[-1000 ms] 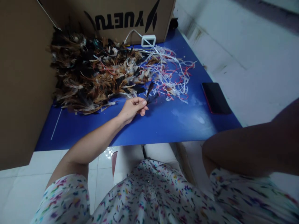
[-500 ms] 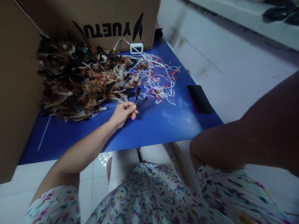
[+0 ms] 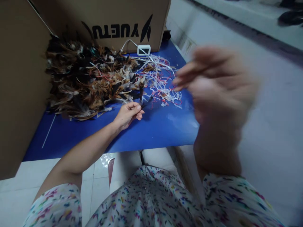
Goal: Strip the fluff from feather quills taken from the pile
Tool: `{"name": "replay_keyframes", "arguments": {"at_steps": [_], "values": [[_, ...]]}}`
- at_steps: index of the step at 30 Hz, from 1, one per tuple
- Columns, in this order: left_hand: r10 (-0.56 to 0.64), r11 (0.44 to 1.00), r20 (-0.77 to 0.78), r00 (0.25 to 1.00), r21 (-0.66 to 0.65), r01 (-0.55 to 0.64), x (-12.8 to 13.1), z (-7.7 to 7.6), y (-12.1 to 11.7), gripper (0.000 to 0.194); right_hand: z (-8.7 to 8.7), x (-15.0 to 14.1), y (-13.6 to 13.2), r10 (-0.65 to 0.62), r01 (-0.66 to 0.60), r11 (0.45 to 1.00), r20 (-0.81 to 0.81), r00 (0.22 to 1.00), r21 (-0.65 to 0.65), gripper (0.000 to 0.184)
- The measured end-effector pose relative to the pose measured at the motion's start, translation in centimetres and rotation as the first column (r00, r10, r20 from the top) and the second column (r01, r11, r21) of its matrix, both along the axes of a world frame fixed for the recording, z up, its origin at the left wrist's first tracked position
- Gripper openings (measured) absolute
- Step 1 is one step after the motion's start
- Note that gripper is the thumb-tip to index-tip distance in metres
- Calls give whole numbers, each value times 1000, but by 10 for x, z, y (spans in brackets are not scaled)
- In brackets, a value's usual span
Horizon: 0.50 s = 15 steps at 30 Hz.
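My left hand (image 3: pixel 129 114) rests near the front of the blue table (image 3: pixel 151 132), thumb and fingers pinched on some small dark feathers (image 3: pixel 147 102) whose tips stick out to the right. Just behind it lies a big heap of brown, black and pale feathers (image 3: pixel 94 82). My right hand (image 3: pixel 215 85) is raised high at the right, close to the camera. It is smeared by motion, so whether its fingers hold anything does not show. Beyond it, partly covered, lies a tangle of white and red strips (image 3: pixel 163 82).
A large cardboard box (image 3: pixel 118 15) stands at the back, and a cardboard panel (image 3: pixel 21 94) closes off the left side. A small white device with a dark screen (image 3: pixel 144 50) sits before the box. One thin white strip (image 3: pixel 49 131) lies at front left. A wall rises at the right.
My right hand has come up into view from beyond the right edge and now covers the phone. The left hand keeps its pinch on the feathers. The camera view has shifted somewhat.
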<state>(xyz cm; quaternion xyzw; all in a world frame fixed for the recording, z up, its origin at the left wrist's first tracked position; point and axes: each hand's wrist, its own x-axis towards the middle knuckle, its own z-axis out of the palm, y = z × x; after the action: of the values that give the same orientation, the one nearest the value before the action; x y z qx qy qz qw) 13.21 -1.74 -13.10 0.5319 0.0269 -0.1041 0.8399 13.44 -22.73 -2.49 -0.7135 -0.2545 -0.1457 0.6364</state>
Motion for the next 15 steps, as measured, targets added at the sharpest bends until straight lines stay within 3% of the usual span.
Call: {"name": "replay_keyframes", "arguments": {"at_steps": [3, 6, 10, 15], "values": [[4, 1000, 36, 999, -31, -3, -3, 1, -2, 58, -32, 22, 12, 102, -119, 991, -217, 971, -66, 35], [19, 999, 59, 998, -48, -16, -6, 0, -4, 58, -63, 35, 24, 175, -256, 956, -425, 888, -142, 33], [6, 996, 62, 998, -90, -1, -8, -1, -6, 55, -80, 32, 34, 381, -419, 908, -462, 801, 22, 35], [-27, 995, 20, 999, -97, 29, -8, -3, -6, 54, -87, 31, 40, 409, -359, 912, -452, 793, 197, 41]]}}
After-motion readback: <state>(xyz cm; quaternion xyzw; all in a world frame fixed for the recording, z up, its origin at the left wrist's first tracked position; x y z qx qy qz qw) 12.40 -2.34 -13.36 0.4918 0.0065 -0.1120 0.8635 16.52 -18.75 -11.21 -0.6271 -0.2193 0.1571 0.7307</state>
